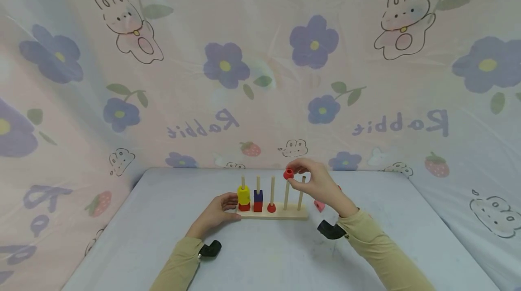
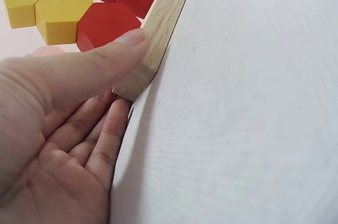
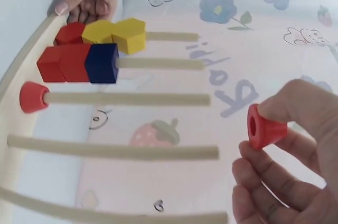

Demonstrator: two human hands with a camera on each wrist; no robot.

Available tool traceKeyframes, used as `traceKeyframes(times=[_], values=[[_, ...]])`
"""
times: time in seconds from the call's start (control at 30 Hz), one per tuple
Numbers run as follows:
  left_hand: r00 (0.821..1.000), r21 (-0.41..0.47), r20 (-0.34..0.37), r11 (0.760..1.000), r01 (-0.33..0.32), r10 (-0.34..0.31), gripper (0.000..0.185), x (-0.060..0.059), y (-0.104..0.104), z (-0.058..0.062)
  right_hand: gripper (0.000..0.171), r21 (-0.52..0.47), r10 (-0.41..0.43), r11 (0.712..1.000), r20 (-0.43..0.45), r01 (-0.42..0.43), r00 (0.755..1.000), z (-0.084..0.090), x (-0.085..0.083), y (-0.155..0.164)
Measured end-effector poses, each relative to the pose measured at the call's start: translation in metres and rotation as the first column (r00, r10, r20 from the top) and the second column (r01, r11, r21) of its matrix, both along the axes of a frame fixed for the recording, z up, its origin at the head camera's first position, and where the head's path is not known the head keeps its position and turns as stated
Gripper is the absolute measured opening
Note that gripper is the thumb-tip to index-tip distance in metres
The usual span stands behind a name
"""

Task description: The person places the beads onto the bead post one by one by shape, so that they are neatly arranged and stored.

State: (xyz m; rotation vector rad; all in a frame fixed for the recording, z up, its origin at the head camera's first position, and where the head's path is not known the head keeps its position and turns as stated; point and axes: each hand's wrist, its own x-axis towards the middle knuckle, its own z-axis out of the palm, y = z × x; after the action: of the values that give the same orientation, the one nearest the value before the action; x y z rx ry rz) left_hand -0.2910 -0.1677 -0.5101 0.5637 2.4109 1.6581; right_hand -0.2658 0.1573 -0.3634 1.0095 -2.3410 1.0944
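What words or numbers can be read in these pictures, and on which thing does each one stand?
"Rabbit", mirror-reversed, on the backdrop sheet, left print.
"Rabbit", mirror-reversed, same sheet, right print.
Partial mirrored letters at the sheet's left edge: not readable.
Blocks and wooden peg base: no text.

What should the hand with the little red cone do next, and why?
Probably shift the red cone a little left and lower its hole onto the third peg. The right hand pinches it above the pegs, that peg already carries a matching red cone at its foot, and the left hand steadies the base.
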Motion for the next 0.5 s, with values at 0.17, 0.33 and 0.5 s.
traceKeyframes(times=[0.17, 0.33, 0.5], values=[[1.000, 0.010, 0.002, 1.000, 0.005, -0.005, 0.063, 0.001, 0.001, 0.000, 0.027, 0.005, 0.023, 1.000, 0.025, -0.023, 0.999, -0.010, -0.006, -0.017], [1.000, 0.015, 0.001, 1.000, 0.004, -0.004, 0.063, 0.001, 0.002, -0.001, 0.028, 0.001, 0.013, 1.000, 0.007, -0.013, 1.000, -0.016, -0.010, -0.027], [1.000, 0.009, 0.000, 1.000, -0.009, 0.009, 0.064, 0.001, 0.000, -0.001, 0.028, 0.008, -0.020, 1.000, 0.010, 0.020, 1.000, -0.017, -0.010, -0.035]])
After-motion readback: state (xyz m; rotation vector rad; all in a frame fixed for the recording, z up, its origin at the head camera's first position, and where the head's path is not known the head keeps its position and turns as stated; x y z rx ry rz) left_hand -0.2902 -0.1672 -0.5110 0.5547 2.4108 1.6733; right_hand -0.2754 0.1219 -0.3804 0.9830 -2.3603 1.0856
